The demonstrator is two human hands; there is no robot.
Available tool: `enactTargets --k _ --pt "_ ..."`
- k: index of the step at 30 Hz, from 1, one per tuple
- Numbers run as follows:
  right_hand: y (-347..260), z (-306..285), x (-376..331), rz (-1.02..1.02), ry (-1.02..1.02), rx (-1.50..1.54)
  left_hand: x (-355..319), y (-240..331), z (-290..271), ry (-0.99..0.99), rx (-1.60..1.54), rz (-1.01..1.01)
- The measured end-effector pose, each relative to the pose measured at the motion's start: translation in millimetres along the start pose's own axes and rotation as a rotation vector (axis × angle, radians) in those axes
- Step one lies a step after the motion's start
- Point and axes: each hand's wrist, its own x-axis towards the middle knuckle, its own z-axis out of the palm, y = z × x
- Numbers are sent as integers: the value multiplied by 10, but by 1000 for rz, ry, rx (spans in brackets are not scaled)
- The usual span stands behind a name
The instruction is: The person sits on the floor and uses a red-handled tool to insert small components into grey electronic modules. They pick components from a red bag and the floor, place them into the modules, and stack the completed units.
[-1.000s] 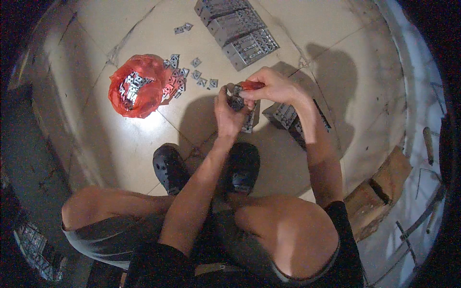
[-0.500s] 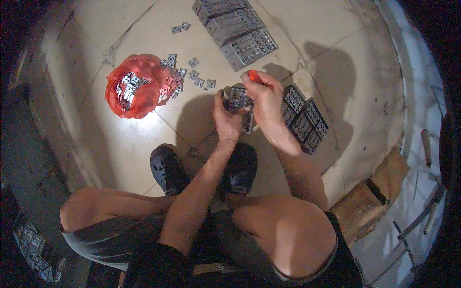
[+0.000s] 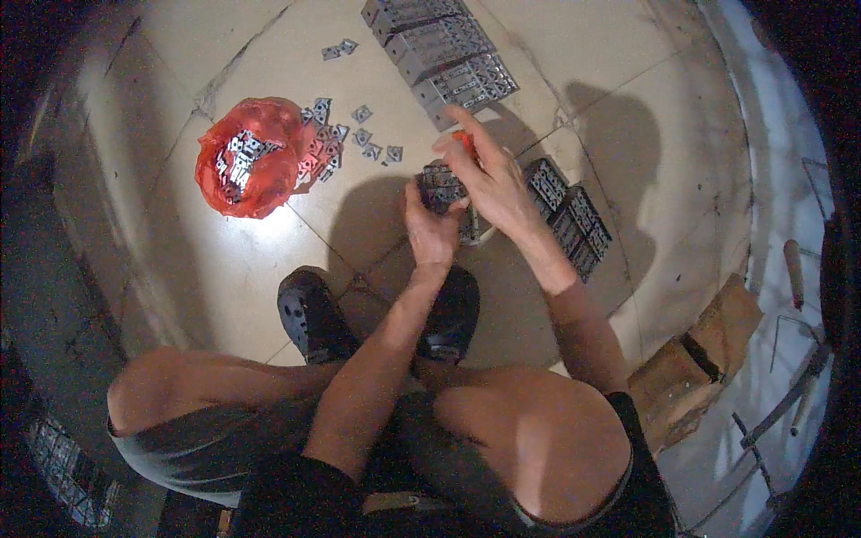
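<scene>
A grey metal-looking block is in the left hand, and a red object in the right hand, above a tiled floor.
The block (image 3: pixel 439 186) is small and boxy, its top face dark grey with rows of cut shapes; it is above the floor (image 3: pixel 242 309), in front of the feet. The left hand (image 3: pixel 433 231) is closed around its near side. The right hand (image 3: pixel 496 186) has some fingers stretched out, while it grips one red object (image 3: pixel 464 141), mostly hidden. Three similar blocks (image 3: pixel 462 85) stand in one row at the top; at least two darker blocks (image 3: pixel 580 229) lie to the right. One red bag (image 3: pixel 224 193) contains small grey plates (image 3: pixel 242 160), too many for counting. Near it, four loose plates (image 3: pixel 371 151) lie apart, and two other plates (image 3: pixel 339 49) higher.
</scene>
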Motion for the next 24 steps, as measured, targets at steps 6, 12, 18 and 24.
enactTargets --k 6,12,18,24 --pt "-240 -629 -115 -345 -242 -515 168 37 -150 -89 130 70" --pt "-493 -820 11 -556 -489 -997 198 87 -183 -74 249 130" --pt "-518 -679 129 -500 -498 -978 271 -255 -79 -84 -40 90" --pt "-181 -323 -101 96 -12 54 283 -260 -62 -99 0 -27"
